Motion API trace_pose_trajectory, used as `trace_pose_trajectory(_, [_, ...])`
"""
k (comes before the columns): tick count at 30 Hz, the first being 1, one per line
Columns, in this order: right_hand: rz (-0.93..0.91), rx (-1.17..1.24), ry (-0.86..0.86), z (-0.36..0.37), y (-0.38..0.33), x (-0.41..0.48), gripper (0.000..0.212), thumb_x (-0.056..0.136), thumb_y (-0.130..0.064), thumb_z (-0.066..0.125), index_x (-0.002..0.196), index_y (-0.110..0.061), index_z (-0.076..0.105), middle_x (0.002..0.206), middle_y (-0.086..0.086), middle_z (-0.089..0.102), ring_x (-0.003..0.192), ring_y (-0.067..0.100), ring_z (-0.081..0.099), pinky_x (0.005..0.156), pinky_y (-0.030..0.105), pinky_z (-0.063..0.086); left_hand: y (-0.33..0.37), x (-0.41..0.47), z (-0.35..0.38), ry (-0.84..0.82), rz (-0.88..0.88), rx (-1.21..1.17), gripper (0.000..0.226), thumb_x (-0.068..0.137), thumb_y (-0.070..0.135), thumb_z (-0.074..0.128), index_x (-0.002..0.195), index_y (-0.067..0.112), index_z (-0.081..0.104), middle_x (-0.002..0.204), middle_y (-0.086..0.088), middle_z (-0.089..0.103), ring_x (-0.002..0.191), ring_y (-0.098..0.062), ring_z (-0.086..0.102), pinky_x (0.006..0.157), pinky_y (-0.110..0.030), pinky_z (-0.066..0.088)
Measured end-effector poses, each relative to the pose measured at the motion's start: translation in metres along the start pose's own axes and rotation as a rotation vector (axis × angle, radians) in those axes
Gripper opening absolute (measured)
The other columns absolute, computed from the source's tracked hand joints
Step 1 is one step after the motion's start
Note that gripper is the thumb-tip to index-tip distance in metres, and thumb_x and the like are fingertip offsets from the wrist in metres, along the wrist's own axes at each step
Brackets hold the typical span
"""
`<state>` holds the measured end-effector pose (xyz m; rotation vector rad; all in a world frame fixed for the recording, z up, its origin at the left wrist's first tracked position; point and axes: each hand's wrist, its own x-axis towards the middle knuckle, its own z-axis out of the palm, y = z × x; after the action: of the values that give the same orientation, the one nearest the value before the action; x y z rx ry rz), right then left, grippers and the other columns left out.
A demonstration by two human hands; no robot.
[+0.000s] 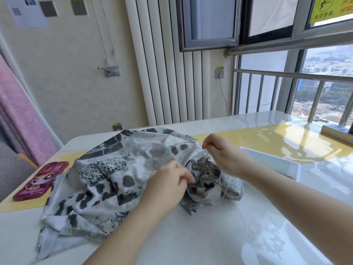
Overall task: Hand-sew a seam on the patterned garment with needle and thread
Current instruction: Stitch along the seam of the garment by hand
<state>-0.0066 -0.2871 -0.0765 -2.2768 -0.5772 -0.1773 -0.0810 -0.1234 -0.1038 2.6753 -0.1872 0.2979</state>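
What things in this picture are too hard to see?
Needle: head view, too small to spot at the right hand's pinched fingertips.
Seam: head view, hidden by the left hand and bunched garment.
Thread: head view, too thin to follow up to the right hand.
White box: head view, inside hidden by its wall and the right forearm.

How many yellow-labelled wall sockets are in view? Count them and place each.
3. The upper socket sits high at top left, the plugged socket right of the radiator, the low socket just behind the table. The table may hide others.
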Motion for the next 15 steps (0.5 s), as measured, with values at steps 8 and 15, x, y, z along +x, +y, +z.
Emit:
trace_pose_trajectory(8, [0.026, -0.532, -0.06, 0.026, 0.018, 0.014, 0.026, 0.083, -0.042, 0.061, 0.104, -0.026, 0.061, 0.095, -0.001, 0.064, 0.091, 0.025, 0.061, 0.062, 0.029, 0.043, -0.013, 0.001, 0.027, -0.093, -0.227, 0.216, 0.034, 0.096, 0.035, 0.043, 0.128, 0.023, 0.047, 0.12, -0.001, 0.045, 0.118, -0.024, 0.049, 0.094, -0.034, 0.038])
trace_pose_trajectory(15, [-0.09, -0.229, -0.098, 0.009, -0.002, 0.02, 0.009, 0.085, -0.026, 0.067, 0.079, -0.02, 0.064, 0.056, -0.013, 0.045, 0.05, 0.003, 0.042, 0.046, 0.017, 0.029, -0.023, 0.018, 0.019, -0.038, -0.298, -0.113, 0.056, 0.094, 0.037, 0.051, 0.142, 0.018, 0.029, 0.14, 0.001, 0.037, 0.126, -0.02, 0.044, 0.101, -0.033, 0.039])
